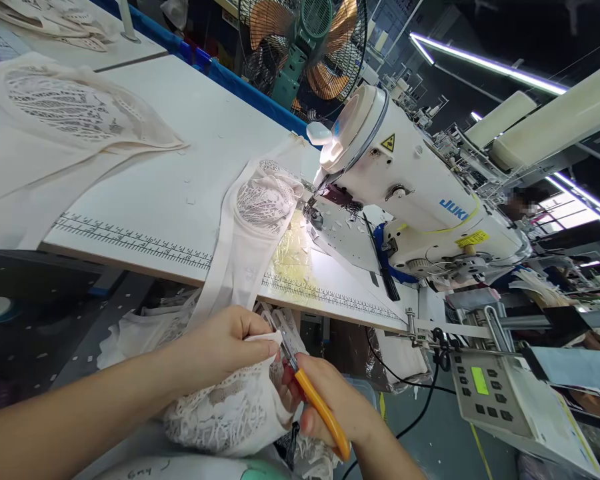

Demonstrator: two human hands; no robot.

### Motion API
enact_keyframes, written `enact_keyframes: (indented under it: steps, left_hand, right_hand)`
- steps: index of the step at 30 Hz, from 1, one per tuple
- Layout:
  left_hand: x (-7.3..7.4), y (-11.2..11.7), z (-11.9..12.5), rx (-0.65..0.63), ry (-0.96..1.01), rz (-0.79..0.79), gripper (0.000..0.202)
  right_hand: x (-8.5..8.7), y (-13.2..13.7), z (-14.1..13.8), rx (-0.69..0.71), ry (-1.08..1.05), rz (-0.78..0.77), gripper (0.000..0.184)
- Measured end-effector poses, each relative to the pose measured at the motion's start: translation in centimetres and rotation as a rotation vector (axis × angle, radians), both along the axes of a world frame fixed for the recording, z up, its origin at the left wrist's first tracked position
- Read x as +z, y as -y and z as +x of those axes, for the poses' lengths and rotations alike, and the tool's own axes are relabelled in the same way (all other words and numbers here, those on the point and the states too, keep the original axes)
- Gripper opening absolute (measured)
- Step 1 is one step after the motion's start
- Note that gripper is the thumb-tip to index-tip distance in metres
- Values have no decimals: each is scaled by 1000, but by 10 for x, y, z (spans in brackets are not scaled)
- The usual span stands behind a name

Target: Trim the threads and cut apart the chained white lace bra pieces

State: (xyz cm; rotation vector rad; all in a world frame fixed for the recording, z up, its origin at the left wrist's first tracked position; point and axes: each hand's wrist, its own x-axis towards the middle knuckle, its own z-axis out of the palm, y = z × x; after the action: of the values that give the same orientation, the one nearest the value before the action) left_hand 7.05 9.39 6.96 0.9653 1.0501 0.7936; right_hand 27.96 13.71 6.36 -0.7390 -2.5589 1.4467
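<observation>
My left hand (207,350) is closed, pinching the edge of a white lace bra (225,417) that hangs over my lap. Wrapped round a pair of scissors with an orange handle (323,410) is my right hand (337,393). The metal blades lie right beside the fabric edge at my left fingertips; whether fabric is between them I cannot make out. Another part of white lace bra (264,203) lies on the table and runs down over its front edge towards my hands. Its upper end lies by the needle area of a white sewing machine (413,170).
More white lace bra pieces (65,127) lie on the left of the white table (180,180), which has a ruler strip along its front edge. A fan (313,47) stands behind. A control box (485,383) hangs at the right, with a black cable (425,417) below.
</observation>
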Motion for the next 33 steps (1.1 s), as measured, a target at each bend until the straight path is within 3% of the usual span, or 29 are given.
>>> enact_keyframes:
  steps: [10, 19, 22, 29, 33]
  left_hand:
    - [7, -2, -3, 1, 29, -29, 28]
    - [6, -1, -7, -43, -14, -10, 29]
    - [3, 3, -10, -55, -95, 56, 34]
    - [7, 13, -17, 85, -228, 293, 28]
    - [6, 16, -19, 123, -260, 304, 24]
  right_hand:
    - [-1, 4, 1, -72, 85, -107, 67]
    - [-21, 10, -3, -178, -33, -101, 57]
    - [-20, 7, -4, -235, -71, -61, 55]
    - [-15, 4, -14, -388, -285, -23, 45]
    - [-18, 14, -35, -387, -366, -128, 29]
